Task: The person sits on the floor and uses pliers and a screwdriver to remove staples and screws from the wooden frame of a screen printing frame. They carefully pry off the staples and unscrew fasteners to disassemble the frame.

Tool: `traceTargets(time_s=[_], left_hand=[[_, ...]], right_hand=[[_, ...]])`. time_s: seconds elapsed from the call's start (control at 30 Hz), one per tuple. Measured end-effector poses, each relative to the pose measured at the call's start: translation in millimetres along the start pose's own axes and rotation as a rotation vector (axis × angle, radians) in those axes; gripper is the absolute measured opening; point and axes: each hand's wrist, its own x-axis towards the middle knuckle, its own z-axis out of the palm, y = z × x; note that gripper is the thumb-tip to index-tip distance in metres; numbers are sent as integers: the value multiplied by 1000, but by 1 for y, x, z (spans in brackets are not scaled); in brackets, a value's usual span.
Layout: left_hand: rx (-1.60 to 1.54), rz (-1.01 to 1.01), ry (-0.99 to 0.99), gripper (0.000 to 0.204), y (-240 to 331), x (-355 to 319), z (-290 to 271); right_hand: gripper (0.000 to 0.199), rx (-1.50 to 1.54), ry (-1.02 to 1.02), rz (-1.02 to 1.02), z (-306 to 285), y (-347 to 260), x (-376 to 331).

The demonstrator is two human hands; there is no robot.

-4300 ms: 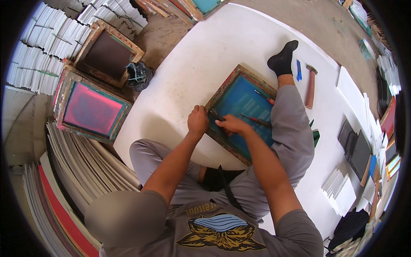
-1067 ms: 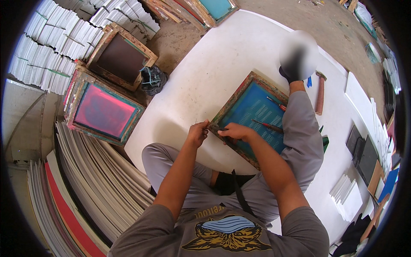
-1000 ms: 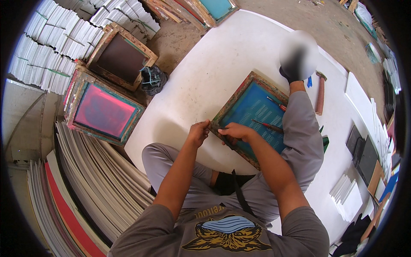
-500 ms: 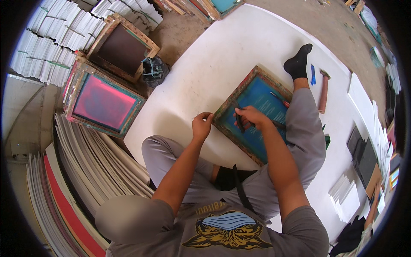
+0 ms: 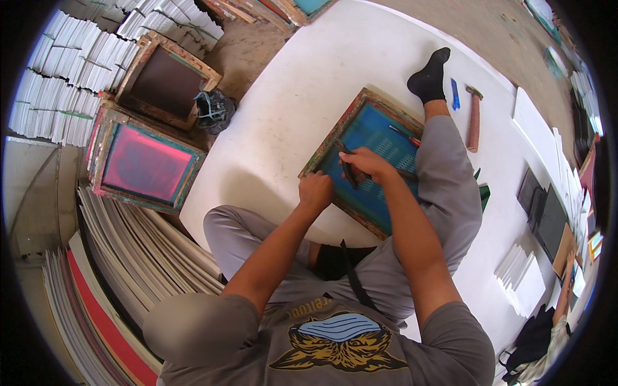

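A wood-framed printing screen with blue mesh (image 5: 370, 125) lies slanted on the white surface before me, partly under my bent right leg. My right hand (image 5: 367, 165) is closed around a hammer (image 5: 348, 172) near its dark head, above the mesh; its handle runs out behind my forearm. My left hand (image 5: 316, 192) is closed at the screen's left corner, fingertips at the wooden edge; whether it pinches something small is hidden. On the mesh's far right lies a red-handled screwdriver (image 5: 405, 135).
Beyond my right leg lie a blue cutter (image 5: 455, 94) and another hammer (image 5: 474, 122). A pink screen (image 5: 145, 161), a dark bag (image 5: 215, 110) and stacked boards (image 5: 145, 238) stand left. White sheets (image 5: 520, 280) lie right, near another person's arm (image 5: 564, 293).
My left hand has moved right and turned, coming to the screen's corner. My right hand still grips the hammer over the mesh. The whole view has shifted slightly.
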Motion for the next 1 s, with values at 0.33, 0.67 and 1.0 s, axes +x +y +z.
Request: traceTargets(time_s=[0.33,0.67,1.0], left_hand=[[214,81,-198,9,30,33,4],[320,30,-204,18,44,33,23],[195,42,-191,34,26,38,29]], right_hand=[[47,-99,79,-10,-7,5,8],[40,34,129,22,-9,0,2],[40,70,141,-8,-6,0,1]])
